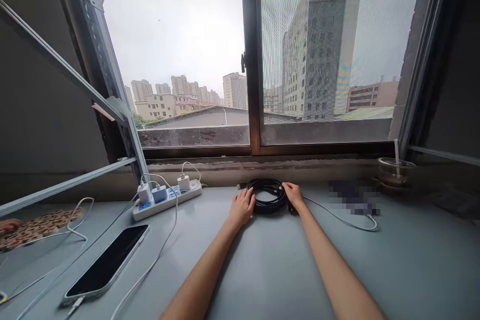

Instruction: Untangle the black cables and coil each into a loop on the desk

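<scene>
A coiled black cable (267,208) lies on the grey table below the window, with a cable connector showing inside the ring. My left hand (242,206) holds the coil at its left side, with the fingers curved against the edge. At the right side, my right hand (293,195) has its fingers closed on the coil's edge; its fingertips are partly hidden. A dark plug end sticks out just beyond my left fingers.
A power strip (189,192) with several chargers stands left of the coil. Nearer lies a phone (108,262) on a white cable. A blurred dark object (352,197) and a lidded cup with straw (395,175) are at right. Another person's hand (9,226) shows far left.
</scene>
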Demonstrator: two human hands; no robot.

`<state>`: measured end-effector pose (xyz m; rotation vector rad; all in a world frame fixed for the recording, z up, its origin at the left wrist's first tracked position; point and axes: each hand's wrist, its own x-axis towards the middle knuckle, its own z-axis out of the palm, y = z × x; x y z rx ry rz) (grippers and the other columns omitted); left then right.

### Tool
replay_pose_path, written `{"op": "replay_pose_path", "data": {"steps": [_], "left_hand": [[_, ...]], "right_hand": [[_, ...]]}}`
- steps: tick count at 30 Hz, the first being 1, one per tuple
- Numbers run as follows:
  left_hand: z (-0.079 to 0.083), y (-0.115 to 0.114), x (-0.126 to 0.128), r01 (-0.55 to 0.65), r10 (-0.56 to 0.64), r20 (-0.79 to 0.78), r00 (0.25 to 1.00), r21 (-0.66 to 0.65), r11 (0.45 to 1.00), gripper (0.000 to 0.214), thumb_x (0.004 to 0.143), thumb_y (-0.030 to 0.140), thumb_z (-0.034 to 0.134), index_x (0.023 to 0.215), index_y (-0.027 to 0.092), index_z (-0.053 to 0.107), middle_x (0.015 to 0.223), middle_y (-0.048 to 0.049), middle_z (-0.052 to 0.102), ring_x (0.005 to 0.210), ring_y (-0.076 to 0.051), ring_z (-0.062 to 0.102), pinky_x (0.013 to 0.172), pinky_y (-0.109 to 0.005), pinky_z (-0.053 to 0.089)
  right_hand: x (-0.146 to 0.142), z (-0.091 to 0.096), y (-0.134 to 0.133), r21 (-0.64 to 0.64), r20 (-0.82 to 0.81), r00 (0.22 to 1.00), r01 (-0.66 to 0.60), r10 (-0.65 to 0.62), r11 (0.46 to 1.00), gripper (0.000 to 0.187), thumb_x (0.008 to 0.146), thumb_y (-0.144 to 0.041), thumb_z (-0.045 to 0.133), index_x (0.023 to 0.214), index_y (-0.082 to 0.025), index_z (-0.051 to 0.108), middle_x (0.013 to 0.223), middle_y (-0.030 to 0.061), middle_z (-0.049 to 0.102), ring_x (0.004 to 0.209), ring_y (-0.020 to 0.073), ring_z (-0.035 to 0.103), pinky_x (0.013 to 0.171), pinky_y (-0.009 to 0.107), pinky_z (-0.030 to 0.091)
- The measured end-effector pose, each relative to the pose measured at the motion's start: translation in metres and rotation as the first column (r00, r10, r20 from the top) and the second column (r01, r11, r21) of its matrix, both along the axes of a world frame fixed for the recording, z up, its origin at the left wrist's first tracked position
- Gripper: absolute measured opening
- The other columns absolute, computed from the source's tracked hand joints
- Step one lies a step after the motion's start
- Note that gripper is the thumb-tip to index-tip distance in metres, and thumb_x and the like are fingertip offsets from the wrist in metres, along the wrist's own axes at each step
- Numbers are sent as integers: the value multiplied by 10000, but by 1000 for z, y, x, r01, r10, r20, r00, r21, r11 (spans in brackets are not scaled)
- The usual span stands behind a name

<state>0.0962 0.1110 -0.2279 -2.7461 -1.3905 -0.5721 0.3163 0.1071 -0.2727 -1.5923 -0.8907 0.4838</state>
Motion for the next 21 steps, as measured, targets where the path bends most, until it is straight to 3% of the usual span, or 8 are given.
{"op": "replay_pose_path", "data": {"steps": [4,7,9,12,14,21], "left_hand": [[-2,1,0,-17,17,8,1000,5,1000,456,952,325,265,1366,219,423,1369,-76,502,1293,-197,410,1059,-359,297],[2,-1,0,-40,38,44,998,47,998,471,942,324,295,1380,189,402,1455,-107,385,1380,-233,272,1097,-400,238],[7,-6,0,50,-57,61,996,106,993,455,937,315,308,1353,179,432,1477,-102,344,1413,-233,180,1128,-405,176],[14,-19,3,301,-302,0,953,100,949,361,919,341,363,1197,218,557,1295,-71,539,1336,-213,340,1111,-373,235],[14,-28,8,377,-375,-45,926,46,925,319,877,371,452,1126,224,587,1137,-64,621,1195,-219,487,1052,-361,324],[10,-41,19,333,-330,-97,939,24,943,275,828,346,514,1027,181,607,1049,-91,647,1016,-241,587,954,-364,392]], "right_hand": [[1,-2,1,-15,-4,1000,14,-14,1000,312,880,-351,548,1118,-151,582,1135,70,591,959,189,594,803,373,515],[1,-3,2,1,-5,1000,26,-26,1000,314,880,-351,549,1121,-152,580,1137,70,590,963,191,593,806,376,515],[1,-4,2,18,-6,999,39,-39,999,311,882,-347,547,1125,-156,578,1143,72,587,968,189,591,813,379,513],[0,-5,3,41,-9,998,66,-66,997,302,883,-344,546,1123,-164,580,1150,74,585,970,185,589,817,377,512],[0,-6,3,53,-11,997,78,-78,996,300,881,-343,549,1120,-165,583,1150,72,585,969,186,589,815,375,513],[-2,-3,0,37,-4,1000,21,-20,999,302,879,-340,552,1121,-163,581,1150,74,585,969,185,589,814,376,513]]}}
